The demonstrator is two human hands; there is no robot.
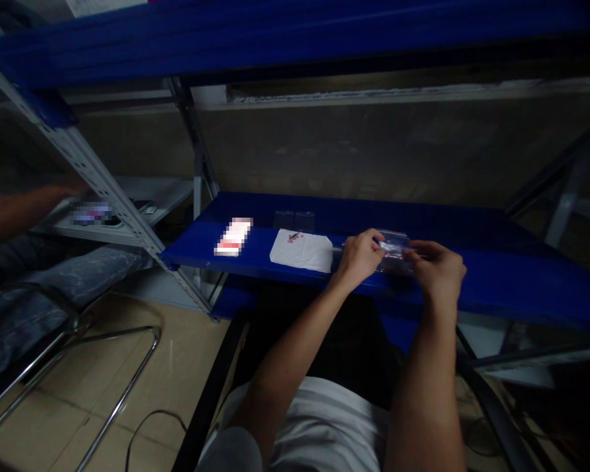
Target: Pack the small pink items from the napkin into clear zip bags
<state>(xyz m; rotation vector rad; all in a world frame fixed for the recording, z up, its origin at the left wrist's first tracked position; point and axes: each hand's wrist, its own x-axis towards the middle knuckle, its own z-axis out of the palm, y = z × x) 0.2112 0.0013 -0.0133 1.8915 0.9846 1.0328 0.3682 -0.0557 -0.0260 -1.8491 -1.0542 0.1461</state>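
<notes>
A small clear plastic bag is held between my two hands just over the blue shelf. My left hand pinches its left side with the fingers closed. At the opposite side, my right hand grips the bag's edge between thumb and fingers. Whether anything lies inside the bag is too dim to make out. Left of my left hand lies a white cloth-like piece with a small reddish print near its top. Behind that piece rest flat clear plastic bags.
A lit, pixelated phone-like screen lies at the left of the blue shelf. An upper blue beam crosses overhead. At far left, another person's arm reaches over a grey shelf beside a metal chair frame.
</notes>
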